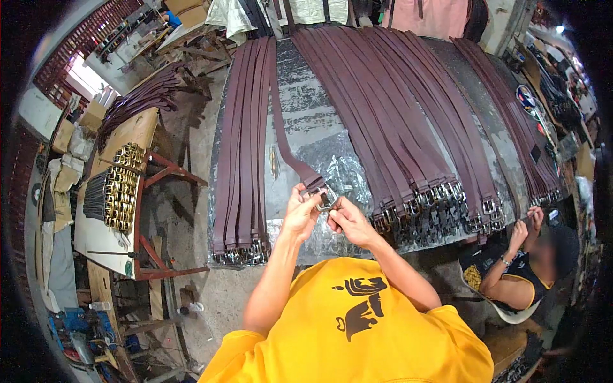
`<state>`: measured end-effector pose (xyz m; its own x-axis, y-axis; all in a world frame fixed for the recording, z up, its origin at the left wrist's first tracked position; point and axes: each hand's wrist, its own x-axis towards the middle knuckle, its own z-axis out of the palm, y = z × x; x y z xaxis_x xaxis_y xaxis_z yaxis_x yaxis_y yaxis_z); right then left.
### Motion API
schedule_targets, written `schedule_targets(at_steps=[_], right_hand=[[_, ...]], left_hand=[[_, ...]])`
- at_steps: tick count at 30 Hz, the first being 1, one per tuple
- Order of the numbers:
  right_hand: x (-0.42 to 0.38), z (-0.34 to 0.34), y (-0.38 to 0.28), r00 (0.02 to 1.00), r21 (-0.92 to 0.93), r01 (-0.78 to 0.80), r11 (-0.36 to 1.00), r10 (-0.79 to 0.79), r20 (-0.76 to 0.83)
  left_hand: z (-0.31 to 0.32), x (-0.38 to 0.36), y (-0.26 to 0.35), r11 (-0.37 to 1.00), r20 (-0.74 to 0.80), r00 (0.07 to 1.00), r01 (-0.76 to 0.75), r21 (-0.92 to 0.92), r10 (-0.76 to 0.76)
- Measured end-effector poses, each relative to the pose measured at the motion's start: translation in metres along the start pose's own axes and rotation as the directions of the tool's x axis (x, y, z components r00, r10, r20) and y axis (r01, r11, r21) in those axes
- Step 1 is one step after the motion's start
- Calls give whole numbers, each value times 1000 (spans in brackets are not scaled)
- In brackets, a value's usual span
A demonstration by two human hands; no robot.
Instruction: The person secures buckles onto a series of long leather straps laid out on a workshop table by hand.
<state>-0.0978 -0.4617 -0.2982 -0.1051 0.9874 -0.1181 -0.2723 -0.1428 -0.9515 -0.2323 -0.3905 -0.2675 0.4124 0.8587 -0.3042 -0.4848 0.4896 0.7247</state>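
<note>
A single dark brown belt (285, 142) runs down from the table's far edge and bends toward my hands. Its silver buckle (327, 199) lies between them. My left hand (302, 209) grips the belt's end beside the buckle. Fingers closed, my right hand (347, 220) pinches the lower right side of the buckle. Rows of brown belts lie on both sides, one group (246, 140) at the left and a wider group (383, 121) at the right, their buckles (415, 198) toward me.
The belts lie on a dark, scuffed table (310, 105). A co-worker (517, 274) sits at the right corner, hands raised near the edge. Gold buckles (123, 188) are stacked on a side table (96, 241) at the left. More belts (533, 150) lie far right.
</note>
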Motion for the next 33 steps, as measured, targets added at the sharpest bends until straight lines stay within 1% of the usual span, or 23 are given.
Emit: schedule_targets(at_steps=[1,4,5,8,9,12,15,19,21,24,25,28,29,30,33], right_hand=[[-1,-1,2,1000,-14,17,1000,-17,0],[-7,1,-4,997,199,-68,978,57,60],[-12,3,-10,997,250,-57,967,41,69],[-11,0,-7,996,199,-41,979,25,85],[-12,0,-10,997,189,-57,980,46,60],[-15,3,-19,998,291,-32,956,14,65],[-15,5,-12,998,209,33,977,-45,51],[-17,1,-5,998,285,-48,957,54,-11],[-18,-1,3,990,350,-110,930,133,-42],[-19,-8,10,983,363,-142,921,173,-55],[-20,-9,12,982,351,-148,924,180,-58],[-24,-13,19,978,337,-173,925,201,-51],[-24,-14,22,978,346,-181,921,206,-36],[-25,-14,25,977,355,-190,916,211,-23],[-25,-15,28,968,281,-221,934,246,-55]], left_hand=[[-1,0,-3,1000,21,1000,-19,-3,19],[-1,-6,-5,997,126,990,-70,41,65],[-4,-5,-7,995,166,983,-84,54,74],[4,-9,-6,982,142,984,-130,136,111],[6,-9,-5,979,151,982,-133,157,110],[4,-5,-8,963,172,971,-197,185,165],[7,-6,-9,950,148,972,-212,228,181],[6,-3,-17,940,156,959,-265,216,235],[4,-2,-24,942,142,965,-249,224,222],[1,-2,-35,940,140,966,-244,240,215],[0,-2,-38,938,141,966,-245,245,216],[-4,-5,-45,883,124,966,-258,392,227],[-11,-2,-51,901,103,977,-213,378,188],[-10,-4,-51,899,88,977,-213,383,194],[-6,-6,-52,886,56,976,-215,410,211]])
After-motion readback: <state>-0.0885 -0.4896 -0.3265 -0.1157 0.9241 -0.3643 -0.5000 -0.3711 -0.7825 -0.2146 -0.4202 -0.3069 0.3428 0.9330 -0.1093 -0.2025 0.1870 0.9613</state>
